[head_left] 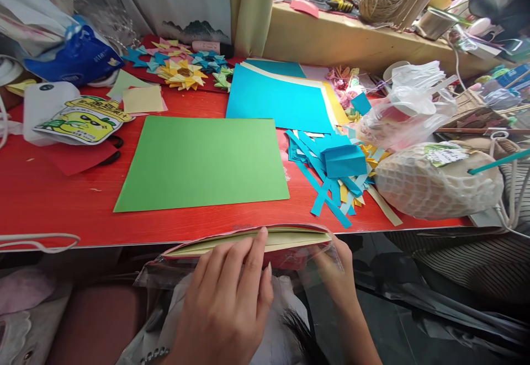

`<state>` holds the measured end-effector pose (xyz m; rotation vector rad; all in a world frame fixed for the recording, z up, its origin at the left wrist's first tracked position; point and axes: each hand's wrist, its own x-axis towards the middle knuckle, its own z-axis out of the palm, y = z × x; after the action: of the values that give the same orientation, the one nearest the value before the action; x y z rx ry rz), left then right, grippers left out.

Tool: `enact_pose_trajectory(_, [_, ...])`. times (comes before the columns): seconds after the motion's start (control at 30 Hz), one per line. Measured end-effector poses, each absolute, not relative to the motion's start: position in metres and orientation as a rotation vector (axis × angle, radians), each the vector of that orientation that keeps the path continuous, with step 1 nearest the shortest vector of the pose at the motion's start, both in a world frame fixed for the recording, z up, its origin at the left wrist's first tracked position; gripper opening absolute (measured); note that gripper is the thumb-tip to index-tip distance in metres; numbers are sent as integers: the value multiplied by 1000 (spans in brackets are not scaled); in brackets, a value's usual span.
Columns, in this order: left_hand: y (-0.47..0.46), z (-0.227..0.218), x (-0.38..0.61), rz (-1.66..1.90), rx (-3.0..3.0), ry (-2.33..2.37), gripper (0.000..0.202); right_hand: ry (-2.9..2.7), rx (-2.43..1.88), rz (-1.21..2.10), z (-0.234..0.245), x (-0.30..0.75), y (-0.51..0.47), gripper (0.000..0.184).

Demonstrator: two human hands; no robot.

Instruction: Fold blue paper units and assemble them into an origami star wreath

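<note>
In front of the table edge, a clear plastic sleeve [151, 273] is tilted with its upper side gaping. Sheets of coloured paper [298, 238], pale yellow-green and pink-red, show inside. My left hand [227, 293] lies across the near side of this pack, fingers long and close together, the index fingertip at the paper's edge. My right hand [337, 271] is closed around the pack's right end, its fingers partly behind the plastic and blurred. Just beyond, a green sheet of paper [202, 160] lies flat on the red table [53, 205].
Blue sheets [277, 97] lie behind the green one. Blue strips [323, 188] are heaped to its right, beside a coconut in netting [439, 183] with a straw. Folded paper stars [182, 75] sit at the back. A phone [47, 105] and yellow pouch [85, 119] are left.
</note>
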<state>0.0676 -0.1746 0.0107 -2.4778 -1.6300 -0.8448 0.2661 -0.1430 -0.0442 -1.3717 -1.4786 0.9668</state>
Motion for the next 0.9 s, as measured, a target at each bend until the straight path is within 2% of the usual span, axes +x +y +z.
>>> enact_pose_trajectory(0.2, [-174,14,67,-838,-2472,-1650,42,-1500,-1375,956,-46,266,-143,37])
enact_pose_trajectory(0.33, [-175,15,68,-924,-2443,-1630,28,-1496,-1404,972,-46,267,-144,35])
enact_pose_trajectory(0.67, [-174,19,65,-1006,-2480,-1602,18,-1459,-1416,1005,-44,265,-143,19])
enact_pose_trajectory(0.9, [-174,18,63,-858,-2526,-1632,37,-1479,-1406,995,-45,267,-144,26])
